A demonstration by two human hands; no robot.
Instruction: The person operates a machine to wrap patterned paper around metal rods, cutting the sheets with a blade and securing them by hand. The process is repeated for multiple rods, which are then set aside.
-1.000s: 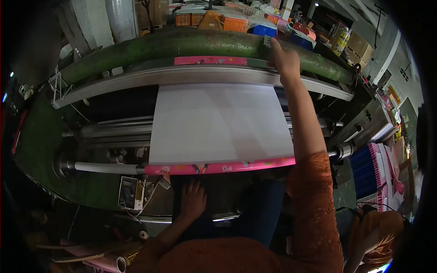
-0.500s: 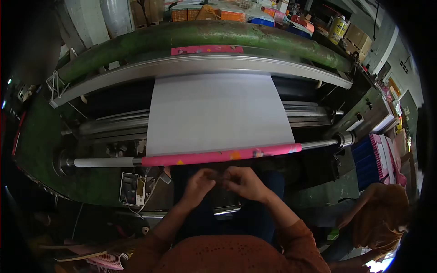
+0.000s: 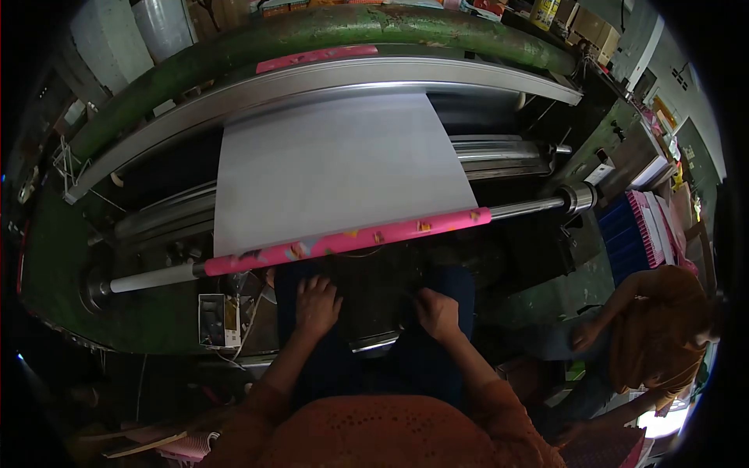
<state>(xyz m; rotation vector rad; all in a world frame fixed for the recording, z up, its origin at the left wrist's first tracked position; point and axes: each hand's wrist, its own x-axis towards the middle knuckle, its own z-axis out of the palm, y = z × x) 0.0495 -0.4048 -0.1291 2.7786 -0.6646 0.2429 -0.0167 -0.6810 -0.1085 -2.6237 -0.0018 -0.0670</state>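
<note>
My left hand lies palm down on my left thigh, its fingers stretched and a little apart, holding nothing I can see. Above my right thigh, my right hand is closed with the fingers curled in; what they hold, if anything, is hidden. Just beyond both hands, a pink patterned roll is wound on a metal shaft. A wide white sheet runs from under a metal crossbar down to this roll. Neither hand touches the roll or the sheet.
A long green roller spans the machine's back. To the left stands a small open box beside a cable. At the right sits another person in an orange-brown top, near a blue-sided stack of pink-edged material.
My hands have parted from their fingertip-to-fingertip position; the left went to my thigh, the right moved outward and closed. The roll's visible pattern differs. The view has tilted and shifted.
</note>
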